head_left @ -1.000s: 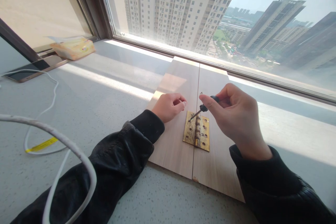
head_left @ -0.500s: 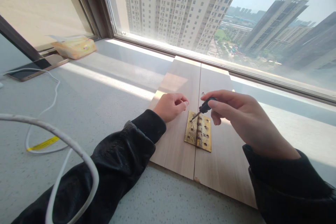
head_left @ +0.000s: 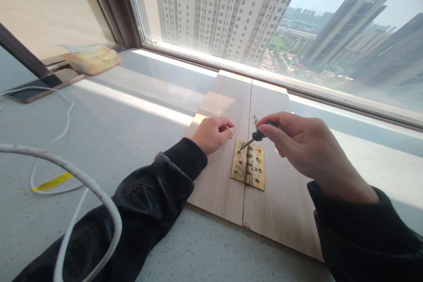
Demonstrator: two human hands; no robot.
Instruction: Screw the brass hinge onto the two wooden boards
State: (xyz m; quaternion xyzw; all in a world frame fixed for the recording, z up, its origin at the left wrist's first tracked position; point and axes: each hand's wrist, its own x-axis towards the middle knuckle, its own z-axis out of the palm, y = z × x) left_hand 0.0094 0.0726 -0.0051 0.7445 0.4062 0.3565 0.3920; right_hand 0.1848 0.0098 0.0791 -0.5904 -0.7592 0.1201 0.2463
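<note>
Between its thumb and fingers, my right hand (head_left: pixel 297 141) grips the black handle of a small screwdriver (head_left: pixel 259 134). The shaft slants down to the left, and its tip meets the upper left part of a worn brass hinge (head_left: pixel 243 164). That hinge lies unfolded across the seam of two pale wooden boards (head_left: pixel 218 194), with several holes showing in its leaves. My left hand (head_left: pixel 214 134) rests on the left board beside the hinge, fingers curled in; I cannot make out anything inside. Loose screws (head_left: pixel 255 119) lie just beyond the screwdriver handle, partly hidden by my right hand.
The boards lie on a speckled white sill (head_left: pixel 148 110) against a window. A white cable (head_left: pixel 99 189) with a yellow tag loops over my left sleeve. At the far left are a phone (head_left: pixel 36 88) and a tissue pack (head_left: pixel 92 60).
The fingers of my right hand have closed further round the screwdriver handle, and more of the screws behind it shows. The tip stays at the same spot on the hinge; my left hand stays put.
</note>
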